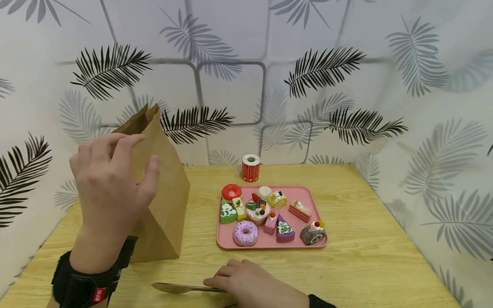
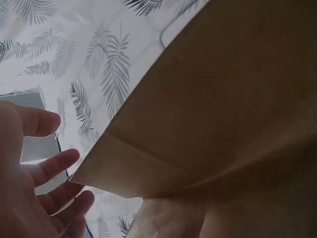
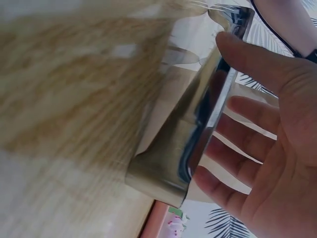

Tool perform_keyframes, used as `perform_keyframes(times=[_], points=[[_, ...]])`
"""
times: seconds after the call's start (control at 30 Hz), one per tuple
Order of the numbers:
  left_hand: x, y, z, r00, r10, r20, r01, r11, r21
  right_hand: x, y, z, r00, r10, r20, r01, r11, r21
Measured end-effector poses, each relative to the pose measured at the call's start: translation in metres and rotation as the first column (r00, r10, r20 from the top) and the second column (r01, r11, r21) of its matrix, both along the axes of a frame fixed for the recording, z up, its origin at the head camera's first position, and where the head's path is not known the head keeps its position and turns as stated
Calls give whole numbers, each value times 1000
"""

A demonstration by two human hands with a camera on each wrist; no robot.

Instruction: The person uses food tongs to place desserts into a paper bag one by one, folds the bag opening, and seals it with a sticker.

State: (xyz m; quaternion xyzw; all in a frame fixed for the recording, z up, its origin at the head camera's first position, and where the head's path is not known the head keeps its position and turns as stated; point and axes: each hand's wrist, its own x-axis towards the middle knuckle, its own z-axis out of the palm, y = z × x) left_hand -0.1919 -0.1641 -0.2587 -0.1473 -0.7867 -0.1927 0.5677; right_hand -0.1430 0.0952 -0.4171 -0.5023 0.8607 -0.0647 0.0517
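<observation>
Beside the brown paper bag (image 1: 169, 205), which stands upright at the left with its top gaping, my left hand (image 1: 111, 184) is raised, thumb apart. In the left wrist view its loosely bent fingers (image 2: 58, 166) are right at a corner of the bag's paper (image 2: 198, 99). My right hand (image 1: 256, 282) is low over the table's near side, above gold-coloured metal tongs (image 1: 173, 288). The right wrist view has the thumb overlapping the tongs (image 3: 171, 158) and the other fingertips spread along their edge. Part of the tongs is hidden under the hand.
A pink tray (image 1: 308, 194) behind the right hand carries several toy-like cakes and two doughnuts, one lilac (image 1: 245, 233), one red (image 1: 231, 192). A roll of red labels (image 1: 250, 168) stands behind it on the wooden table (image 1: 369, 239). Leaf-patterned cloth (image 1: 239, 94) hangs around the table.
</observation>
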Motion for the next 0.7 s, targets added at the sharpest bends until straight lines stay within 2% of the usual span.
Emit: perform_keyframes(times=[0.13, 0.3, 0.53, 0.6, 0.7], points=[[0, -7, 1, 993, 30, 116, -30, 1000, -6, 2, -2, -1, 1000, 9, -21, -9, 1000, -12], [0, -14, -1, 977, 68, 204, -61, 997, -39, 3, -5, -5, 1000, -5, 7, 5, 1000, -21], [0, -18, -3, 969, 66, 238, -57, 997, -47, 4, -3, -10, 1000, -9, -24, 8, 999, -34], [-1, -20, -3, 970, 68, 235, -58, 997, -47, 5, -1, -10, 1000, -22, 10, 22, 998, -58], [-2, -23, -2, 967, 81, 242, -67, 996, -66, 6, 3, -6, 991, -68, 114, 79, 993, -91]])
